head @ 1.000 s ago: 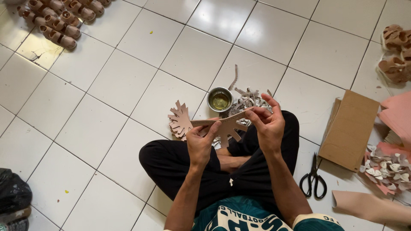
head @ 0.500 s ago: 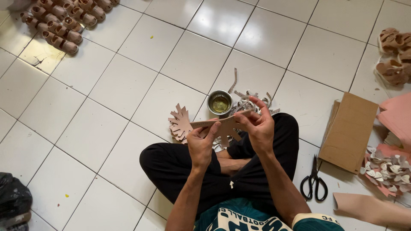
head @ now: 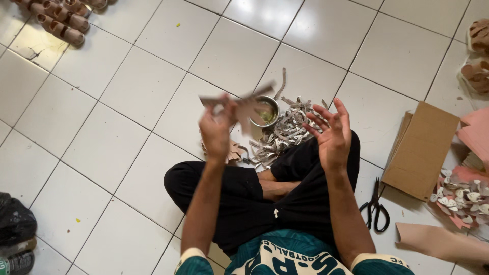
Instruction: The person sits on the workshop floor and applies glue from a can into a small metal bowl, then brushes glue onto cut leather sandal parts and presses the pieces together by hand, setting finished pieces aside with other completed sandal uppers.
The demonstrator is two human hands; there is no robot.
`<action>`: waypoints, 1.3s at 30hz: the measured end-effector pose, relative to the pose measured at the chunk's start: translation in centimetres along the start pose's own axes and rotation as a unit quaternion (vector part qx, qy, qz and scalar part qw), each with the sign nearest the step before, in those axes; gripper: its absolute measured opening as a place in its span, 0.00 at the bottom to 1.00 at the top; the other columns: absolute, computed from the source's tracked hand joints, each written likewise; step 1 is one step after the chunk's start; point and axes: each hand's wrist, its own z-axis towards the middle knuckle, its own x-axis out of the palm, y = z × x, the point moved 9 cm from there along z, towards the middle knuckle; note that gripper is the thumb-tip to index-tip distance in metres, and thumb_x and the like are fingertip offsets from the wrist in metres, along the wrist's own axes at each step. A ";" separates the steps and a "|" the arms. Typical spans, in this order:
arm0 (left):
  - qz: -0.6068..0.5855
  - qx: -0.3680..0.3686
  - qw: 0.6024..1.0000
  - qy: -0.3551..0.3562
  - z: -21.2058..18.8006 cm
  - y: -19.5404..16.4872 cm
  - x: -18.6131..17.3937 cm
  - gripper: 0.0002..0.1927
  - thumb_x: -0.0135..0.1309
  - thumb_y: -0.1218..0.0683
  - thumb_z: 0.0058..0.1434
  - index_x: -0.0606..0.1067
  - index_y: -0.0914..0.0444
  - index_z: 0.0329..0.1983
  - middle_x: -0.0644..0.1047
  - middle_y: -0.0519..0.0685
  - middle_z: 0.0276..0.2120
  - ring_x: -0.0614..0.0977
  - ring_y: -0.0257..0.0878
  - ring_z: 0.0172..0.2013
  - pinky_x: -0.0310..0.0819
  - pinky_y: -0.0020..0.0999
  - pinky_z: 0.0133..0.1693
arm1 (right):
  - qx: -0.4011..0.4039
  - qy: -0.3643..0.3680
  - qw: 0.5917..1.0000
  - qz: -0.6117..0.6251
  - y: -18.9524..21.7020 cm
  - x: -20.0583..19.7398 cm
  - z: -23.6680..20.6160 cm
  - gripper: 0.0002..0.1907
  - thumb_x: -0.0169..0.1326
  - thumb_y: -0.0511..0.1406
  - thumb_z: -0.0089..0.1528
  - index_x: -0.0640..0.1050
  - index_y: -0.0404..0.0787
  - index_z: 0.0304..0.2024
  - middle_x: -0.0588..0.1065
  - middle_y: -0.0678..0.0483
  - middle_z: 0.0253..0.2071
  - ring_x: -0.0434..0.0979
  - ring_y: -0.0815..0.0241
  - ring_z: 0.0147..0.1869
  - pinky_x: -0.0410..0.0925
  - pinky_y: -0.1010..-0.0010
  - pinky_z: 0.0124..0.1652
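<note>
I sit cross-legged on a white tiled floor. My left hand [head: 216, 130] is raised and grips a tan cut-out strip [head: 239, 101], blurred by motion, above the small metal tin [head: 266, 112] of glue. My right hand [head: 331, 133] is lifted beside it with fingers spread and holds nothing. A heap of pale paper backing strips [head: 285, 135] lies in front of my knee. A few tan cut pieces [head: 234, 151] sit on the floor under my left hand.
Black scissors [head: 376, 208] lie at my right. A brown cardboard sheet [head: 420, 150] lies beyond them, with pink sheets and small heart-shaped cut-outs [head: 463, 196]. Rows of tan sandal parts [head: 61, 18] are at the top left, more [head: 479, 56] at the top right. A black bag [head: 15, 221] is at the left.
My right hand let go of the strip and opened. My left hand swung the strip up and leftward. The camera view has moved closer.
</note>
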 end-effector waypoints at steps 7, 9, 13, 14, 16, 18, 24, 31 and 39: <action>0.322 -0.014 0.938 -0.124 9.8 4.5 -7.0 0.42 0.62 0.36 0.60 0.64 0.73 0.61 0.75 0.63 0.53 0.80 0.53 0.51 0.77 0.45 0.51 | 0.047 -0.010 0.994 -0.096 -4.4 -2.7 1.1 0.39 0.53 0.46 0.71 0.53 0.31 0.74 0.75 0.39 0.56 0.78 0.52 0.57 0.75 0.60 0.56; 0.438 -0.003 0.891 -0.120 8.3 5.8 -8.2 0.34 0.62 0.39 0.60 0.71 0.71 0.53 0.79 0.62 0.47 0.82 0.56 0.48 0.77 0.47 0.52 | 0.080 0.003 0.986 -0.149 -6.1 -2.3 1.2 0.38 0.52 0.45 0.71 0.54 0.31 0.74 0.76 0.41 0.56 0.78 0.53 0.57 0.73 0.63 0.55; 0.549 -0.050 0.829 -0.097 4.9 9.1 -9.5 0.21 0.63 0.47 0.65 0.75 0.67 0.49 0.76 0.62 0.47 0.79 0.59 0.47 0.75 0.53 0.48 | 0.084 0.093 0.903 -0.411 -9.8 1.0 2.7 0.43 0.53 0.49 0.67 0.53 0.36 0.75 0.72 0.42 0.63 0.76 0.48 0.63 0.70 0.58 0.60; 0.565 -0.067 0.818 -0.082 4.3 9.7 -9.5 0.26 0.67 0.47 0.58 0.74 0.68 0.49 0.75 0.63 0.47 0.78 0.60 0.47 0.75 0.54 0.46 | 0.053 0.130 0.880 -0.454 -10.5 2.5 3.1 0.47 0.53 0.52 0.65 0.50 0.36 0.76 0.68 0.40 0.66 0.73 0.44 0.66 0.68 0.53 0.62; 0.594 -0.102 0.796 -0.051 3.3 10.5 -9.5 0.37 0.76 0.47 0.42 0.72 0.71 0.49 0.74 0.64 0.47 0.76 0.62 0.47 0.75 0.54 0.43 | 0.008 0.203 0.802 -0.561 -12.3 5.4 3.9 0.52 0.50 0.58 0.62 0.48 0.38 0.76 0.57 0.38 0.72 0.59 0.37 0.72 0.57 0.42 0.65; 0.638 -0.089 0.764 -0.034 3.1 10.4 -9.1 0.38 0.76 0.49 0.39 0.73 0.67 0.50 0.75 0.61 0.46 0.77 0.60 0.47 0.75 0.54 0.43 | -0.021 0.269 0.681 -0.681 -14.3 7.6 4.8 0.55 0.44 0.66 0.61 0.49 0.40 0.78 0.43 0.38 0.78 0.39 0.33 0.80 0.40 0.30 0.68; 0.717 -0.086 0.691 -0.026 4.2 11.8 -9.0 0.29 0.75 0.47 0.45 0.77 0.61 0.48 0.79 0.54 0.45 0.80 0.52 0.48 0.75 0.51 0.46 | -0.021 0.319 0.595 -0.738 -16.0 10.8 6.6 0.49 0.25 0.71 0.60 0.69 0.52 0.68 0.31 0.44 0.80 0.21 0.38 0.82 0.22 0.28 0.67; 0.569 -0.067 0.819 -0.037 3.3 11.9 -9.6 0.11 0.63 0.57 0.62 0.78 0.61 0.47 0.84 0.52 0.35 0.85 0.45 0.37 0.76 0.40 0.49 | -0.067 0.323 0.582 -0.743 -15.1 11.4 5.4 0.44 0.27 0.70 0.62 0.76 0.55 0.62 0.32 0.46 0.81 0.21 0.41 0.82 0.22 0.29 0.69; -0.015 -0.174 0.985 0.008 -0.8 15.3 -8.7 0.14 0.55 0.62 0.63 0.75 0.74 0.50 0.79 0.55 0.43 0.82 0.39 0.41 0.79 0.30 0.44 | -0.115 0.299 0.600 -0.733 -14.0 7.2 3.0 0.41 0.34 0.68 0.63 0.77 0.52 0.62 0.36 0.45 0.81 0.25 0.40 0.83 0.26 0.30 0.70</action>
